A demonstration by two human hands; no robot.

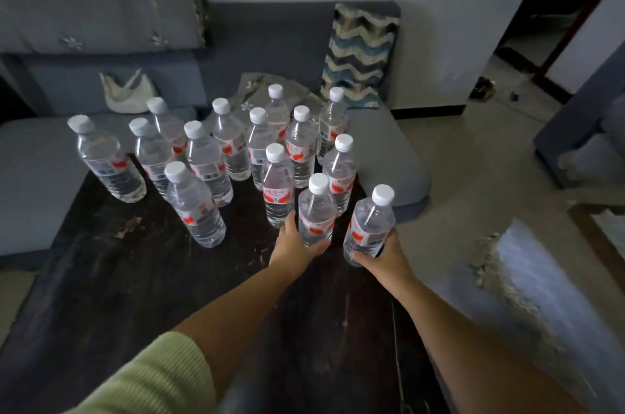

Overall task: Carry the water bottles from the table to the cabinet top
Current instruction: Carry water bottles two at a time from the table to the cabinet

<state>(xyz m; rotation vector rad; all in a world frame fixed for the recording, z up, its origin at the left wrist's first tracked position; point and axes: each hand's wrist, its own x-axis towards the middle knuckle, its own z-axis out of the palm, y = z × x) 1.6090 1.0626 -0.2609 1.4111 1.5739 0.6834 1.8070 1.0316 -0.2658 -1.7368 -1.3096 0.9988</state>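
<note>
Several clear water bottles with white caps and red-and-white labels stand on a dark wooden table [135, 278]. My left hand [294, 244] wraps around the lower part of one bottle [316, 207] near the table's right front. My right hand [382, 253] grips another bottle [370, 224] from below, tilted slightly right at the table's right edge. The remaining bottles [203, 160] cluster behind and to the left, upright. No cabinet is in view.
A grey sofa [101, 41] wraps around the table's far and left sides, with a zigzag-patterned cushion [358, 55] and a white bag [126, 92] on it. Pale floor [473, 160] lies to the right, and a doorway [541, 41] opens at the far right.
</note>
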